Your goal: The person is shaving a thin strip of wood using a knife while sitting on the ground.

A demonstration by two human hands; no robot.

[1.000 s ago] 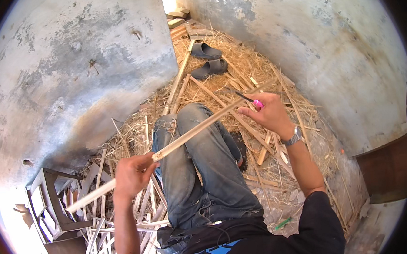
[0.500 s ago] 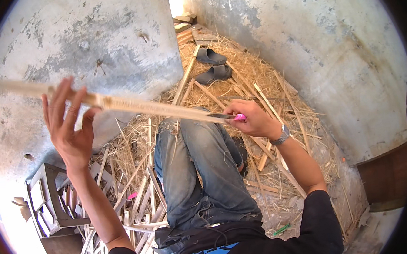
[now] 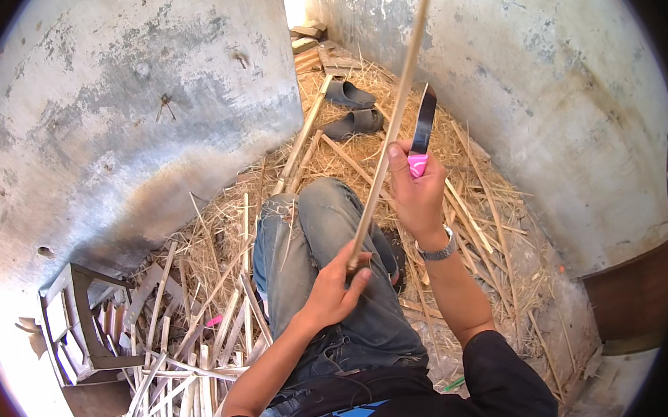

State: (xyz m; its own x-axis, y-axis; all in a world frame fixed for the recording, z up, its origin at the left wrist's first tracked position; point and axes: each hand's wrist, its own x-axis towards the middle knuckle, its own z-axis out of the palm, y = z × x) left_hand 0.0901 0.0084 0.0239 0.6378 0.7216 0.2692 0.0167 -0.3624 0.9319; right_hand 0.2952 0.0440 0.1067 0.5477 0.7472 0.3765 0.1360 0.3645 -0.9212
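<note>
Patchy, stained grey walls flank a littered floor, bright light showing in the gap between them.

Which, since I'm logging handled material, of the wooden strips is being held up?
The long strip whose lower end is in the left hand, slanting up past the pink-handled knife; the others lie unheld.

Light: bright, lower left blown out
Wall gap: white glare
Left wall: pale above, darker toward its foot
Rim: black, edges bowed
</note>
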